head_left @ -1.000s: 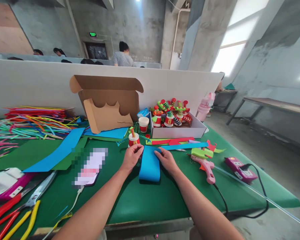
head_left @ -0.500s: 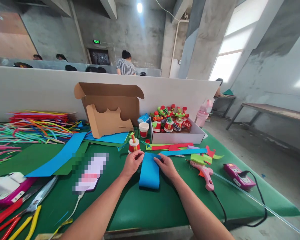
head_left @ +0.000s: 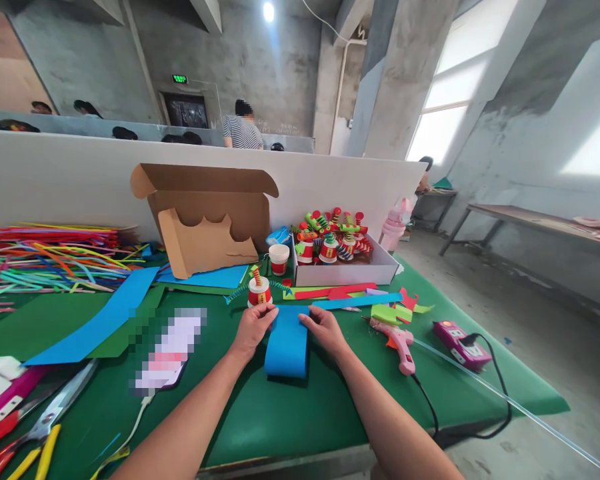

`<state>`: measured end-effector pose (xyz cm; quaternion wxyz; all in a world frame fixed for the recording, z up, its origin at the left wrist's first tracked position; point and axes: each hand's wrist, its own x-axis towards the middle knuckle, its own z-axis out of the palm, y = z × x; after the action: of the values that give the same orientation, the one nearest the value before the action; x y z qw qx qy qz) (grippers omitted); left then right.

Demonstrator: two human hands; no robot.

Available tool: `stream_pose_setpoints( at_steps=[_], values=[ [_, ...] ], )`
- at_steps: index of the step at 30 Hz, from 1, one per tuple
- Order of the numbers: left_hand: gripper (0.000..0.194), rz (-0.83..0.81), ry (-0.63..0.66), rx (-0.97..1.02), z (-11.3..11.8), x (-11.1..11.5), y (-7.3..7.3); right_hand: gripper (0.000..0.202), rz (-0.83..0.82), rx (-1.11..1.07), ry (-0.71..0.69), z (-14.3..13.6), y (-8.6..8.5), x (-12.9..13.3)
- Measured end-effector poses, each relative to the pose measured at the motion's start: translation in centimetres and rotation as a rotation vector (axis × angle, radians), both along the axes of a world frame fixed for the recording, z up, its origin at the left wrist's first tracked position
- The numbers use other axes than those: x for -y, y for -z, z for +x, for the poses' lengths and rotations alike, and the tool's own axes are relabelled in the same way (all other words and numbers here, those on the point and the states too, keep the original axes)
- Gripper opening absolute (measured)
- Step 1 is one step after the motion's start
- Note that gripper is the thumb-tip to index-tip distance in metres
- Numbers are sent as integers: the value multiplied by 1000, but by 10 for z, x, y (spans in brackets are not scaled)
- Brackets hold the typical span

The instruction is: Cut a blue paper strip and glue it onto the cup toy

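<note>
A wide blue paper strip [head_left: 286, 350] is bent over into a loop above the green table. My left hand [head_left: 253, 328] pinches its far left corner. At the far right corner, my right hand [head_left: 326, 327] has its thumb and fingers closed on the same strip. Just beyond my left hand stands a red and white cup figure [head_left: 259, 291] with coiled teal arms and a coiled paper top. Behind it is a plain red and white cup [head_left: 279, 259].
Scissors [head_left: 55, 407], a phone [head_left: 173, 353] and coloured strips [head_left: 60, 257] lie left. A white box of cup figures [head_left: 345, 273], a pink glue gun [head_left: 397, 340] and a purple power block [head_left: 463, 343] are right. An open cardboard box [head_left: 205, 243] stands behind.
The whole view has shifted, so the table items appear further left. Both hands keep hold of the blue strip, whose near loop looks rounder and more open.
</note>
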<state>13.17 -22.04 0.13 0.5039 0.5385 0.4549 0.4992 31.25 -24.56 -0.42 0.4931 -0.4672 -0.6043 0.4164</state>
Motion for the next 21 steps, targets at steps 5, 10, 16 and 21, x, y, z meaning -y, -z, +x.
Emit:
stream_pose_setpoints(
  at_steps=[5,10,16,21],
  values=[
    [42,-27,-22,43,-1,-1,0,44,37,-169,110,2,-7,-1],
    [43,-19,-72,69,-2,1,2,51,22,-160,158,6,-9,1],
    [42,28,-138,81,-1,-2,1,59,35,-19,-50,3,-19,22],
    [47,35,-182,106,-1,0,-4,36,46,178,-51,-12,-20,60]
  ],
)
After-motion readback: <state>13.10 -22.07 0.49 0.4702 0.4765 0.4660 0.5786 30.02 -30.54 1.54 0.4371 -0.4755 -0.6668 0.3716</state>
